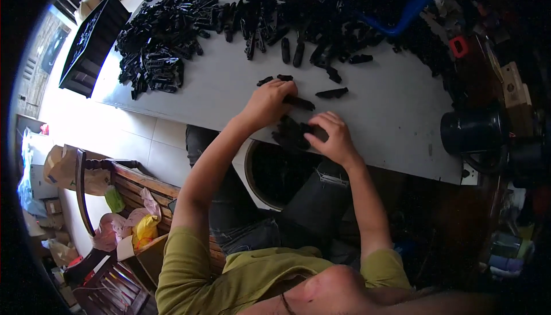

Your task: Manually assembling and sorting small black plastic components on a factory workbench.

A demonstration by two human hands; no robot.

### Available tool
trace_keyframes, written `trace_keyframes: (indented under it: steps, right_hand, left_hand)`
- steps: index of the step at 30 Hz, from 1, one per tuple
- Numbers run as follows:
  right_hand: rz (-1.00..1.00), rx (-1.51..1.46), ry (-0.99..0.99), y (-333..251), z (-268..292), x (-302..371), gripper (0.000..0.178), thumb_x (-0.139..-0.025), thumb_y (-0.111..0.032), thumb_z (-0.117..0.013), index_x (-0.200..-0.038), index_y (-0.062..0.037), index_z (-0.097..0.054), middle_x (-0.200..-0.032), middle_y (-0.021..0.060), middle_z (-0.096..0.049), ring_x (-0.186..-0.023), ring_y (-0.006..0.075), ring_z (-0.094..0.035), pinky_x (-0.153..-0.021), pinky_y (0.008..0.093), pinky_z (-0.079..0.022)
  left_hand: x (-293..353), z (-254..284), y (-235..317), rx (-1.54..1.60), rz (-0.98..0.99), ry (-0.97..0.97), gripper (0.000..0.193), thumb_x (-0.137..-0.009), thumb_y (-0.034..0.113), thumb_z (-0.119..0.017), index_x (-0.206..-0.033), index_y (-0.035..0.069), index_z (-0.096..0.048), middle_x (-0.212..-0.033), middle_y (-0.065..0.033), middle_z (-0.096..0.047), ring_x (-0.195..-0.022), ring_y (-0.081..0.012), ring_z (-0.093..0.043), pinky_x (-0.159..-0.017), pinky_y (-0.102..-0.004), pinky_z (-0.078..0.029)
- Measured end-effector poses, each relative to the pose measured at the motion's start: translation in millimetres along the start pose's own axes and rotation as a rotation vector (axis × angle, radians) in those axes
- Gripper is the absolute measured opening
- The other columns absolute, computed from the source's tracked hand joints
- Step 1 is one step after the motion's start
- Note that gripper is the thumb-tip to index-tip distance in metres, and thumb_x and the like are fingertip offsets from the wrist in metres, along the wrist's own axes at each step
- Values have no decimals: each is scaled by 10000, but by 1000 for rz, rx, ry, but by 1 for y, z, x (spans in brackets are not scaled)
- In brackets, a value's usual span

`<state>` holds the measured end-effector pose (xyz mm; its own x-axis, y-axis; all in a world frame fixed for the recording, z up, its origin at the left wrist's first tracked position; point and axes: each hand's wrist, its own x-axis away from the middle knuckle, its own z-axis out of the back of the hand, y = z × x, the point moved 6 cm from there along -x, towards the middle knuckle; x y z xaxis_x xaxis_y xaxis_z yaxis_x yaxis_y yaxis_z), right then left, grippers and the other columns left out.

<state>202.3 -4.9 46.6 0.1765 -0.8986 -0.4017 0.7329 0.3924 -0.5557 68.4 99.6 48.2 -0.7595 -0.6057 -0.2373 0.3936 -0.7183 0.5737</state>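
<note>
While the right hand [334,137] gapes, the left [271,102] grips a black strip [301,103] lengthwise rightward.

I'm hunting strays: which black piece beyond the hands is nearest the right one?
The slim crosswise piece beyond the right hand; others lie farther or by the left hand.

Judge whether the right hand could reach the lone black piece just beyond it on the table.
Probably yes: the black piece lies close beyond the right hand, with only bare tabletop showing between them.
</note>
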Motion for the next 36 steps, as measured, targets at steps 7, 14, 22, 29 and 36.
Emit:
trace_keyframes:
  steps: [7,14,22,29,36]
  right_hand:
    - [-295,-288,192,19,10,-2,229,-751,-32,-693,-958,-6,-600,-859,87,-599,-759,176,-621,-652,272,-489]
    - [-254,-137,76,22,-2,-8,251,-729,-6,-715,-957,-5,-611,-819,65,-589,-663,157,-596,-605,269,-480]
    - [-136,-81,52,14,-8,-19,185,-698,-34,-751,-842,0,-642,-829,61,-582,-733,178,-592,-636,289,-475]
    - [-280,39,207,47,35,-43,228,-764,-208,-729,-871,-30,-634,-929,88,-561,-871,259,-570,-708,368,-478]
    - [-397,375,-22,100,31,-74,315,-801,-221,-703,-1043,-71,-570,-1006,117,-561,-908,304,-584,-751,404,-482]
  left_hand:
    - [14,-9,-1,559,322,-138,180,-867,60,-602,-1035,23,-549,-857,-99,-637,-816,-137,-607,-709,-281,-478]
    - [21,-18,-15,488,214,-53,241,-777,66,-699,-1006,24,-636,-878,-97,-642,-815,-161,-614,-728,-303,-492]
    - [19,-14,-2,238,-62,55,273,-649,59,-749,-914,33,-688,-924,-114,-622,-889,-292,-591,-777,-375,-485]
    - [15,-12,15,174,-158,-97,242,-686,102,-730,-920,55,-689,-979,-108,-600,-931,-305,-570,-838,-403,-458]
    - [-48,-44,33,74,-65,77,369,-753,124,-689,-1101,66,-582,-1102,-127,-568,-966,-348,-562,-851,-412,-452]
